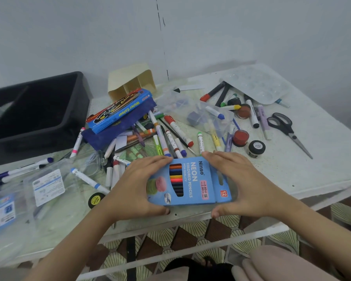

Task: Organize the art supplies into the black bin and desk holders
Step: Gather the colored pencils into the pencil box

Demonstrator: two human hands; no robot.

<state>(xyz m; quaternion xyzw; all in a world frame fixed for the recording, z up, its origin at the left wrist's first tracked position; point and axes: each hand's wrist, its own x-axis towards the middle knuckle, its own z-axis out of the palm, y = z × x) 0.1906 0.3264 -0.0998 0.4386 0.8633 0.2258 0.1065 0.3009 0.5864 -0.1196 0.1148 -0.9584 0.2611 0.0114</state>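
A light blue box of neon coloured pencils [190,181] lies near the table's front edge. My left hand [136,187] grips its left end, fingers over the top and thumb under the near side. My right hand [237,179] grips its right end the same way. The black bin [39,126] stands at the far left, with something pale in its left part. A cream desk holder [130,82] lies tipped on its side at the back. Markers and pens [164,136] are scattered across the middle.
A water colour box [120,110] rests on a dark blue pouch [114,128]. Clear plastic packets [49,187] cover the left front. At right lie scissors [288,130], paint pots [240,136] and a clear palette [257,84]. The wall stands close behind.
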